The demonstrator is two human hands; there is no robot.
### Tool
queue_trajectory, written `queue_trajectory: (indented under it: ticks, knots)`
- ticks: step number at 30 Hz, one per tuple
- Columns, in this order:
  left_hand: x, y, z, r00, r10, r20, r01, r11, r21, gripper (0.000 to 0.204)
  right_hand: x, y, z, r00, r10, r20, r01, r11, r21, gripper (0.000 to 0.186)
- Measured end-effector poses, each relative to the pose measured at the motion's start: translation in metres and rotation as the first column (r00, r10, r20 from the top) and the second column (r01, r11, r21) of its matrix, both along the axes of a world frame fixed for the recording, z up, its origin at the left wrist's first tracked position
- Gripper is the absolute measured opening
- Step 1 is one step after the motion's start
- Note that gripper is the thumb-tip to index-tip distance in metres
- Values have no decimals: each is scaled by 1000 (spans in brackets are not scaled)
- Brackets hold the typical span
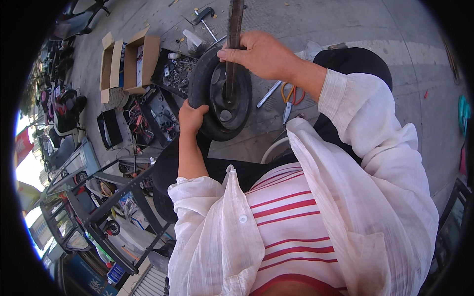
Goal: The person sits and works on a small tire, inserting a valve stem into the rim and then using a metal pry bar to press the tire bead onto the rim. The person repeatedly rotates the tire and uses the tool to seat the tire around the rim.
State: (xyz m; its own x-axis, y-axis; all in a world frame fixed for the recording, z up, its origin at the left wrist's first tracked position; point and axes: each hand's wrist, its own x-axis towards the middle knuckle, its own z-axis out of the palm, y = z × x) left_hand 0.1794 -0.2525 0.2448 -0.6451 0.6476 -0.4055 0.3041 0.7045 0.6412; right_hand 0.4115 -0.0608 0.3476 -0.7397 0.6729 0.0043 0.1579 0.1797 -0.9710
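A small black wheel with its tyre (197, 84) stands tilted in front of me, above the ground between my knees. My left hand (191, 117) is closed round the tyre's near left edge. From the wheel's hub a long, flat, worn metal bar (235, 24) rises past the top of the picture. My right hand (259, 53) grips this bar above the wheel, the thumb lying across it. The bar's lower end reaches into the hub, and how it sits there cannot be made out. Just right of the wheel lie scissors (287, 111) with orange and red handles and a silver metal rod (269, 94).
Left of the wheel are open cardboard boxes (141, 61), a tray of small metal parts (177, 71), a divided black tray (160, 116) and a black bin (109, 129). A black-headed tool (202, 16) lies beyond. A dark metal frame (118, 197) stands at lower left.
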Motion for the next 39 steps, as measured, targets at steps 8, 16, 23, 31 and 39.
queue_trajectory:
  ticks: [8,16,23,31,39]
  knots:
    - [1,-1,-1,998,-29,-62,28,999,-16,50,-11,-11,-12,982,-149,-115,103,937,-333,32]
    - [6,0,4,995,-43,-88,40,999,-33,51,-13,-23,-15,993,-114,-41,92,927,-363,33]
    - [12,3,12,995,-36,-92,32,998,-45,49,-18,-30,-24,996,-73,-57,50,942,-331,33]
    - [3,0,2,999,-4,-45,3,1000,-24,49,-11,-33,-44,985,-166,-38,112,797,-593,35]
    - [2,3,2,999,-1,-47,0,1000,-23,49,11,-31,-63,981,-196,-7,120,629,-768,37]
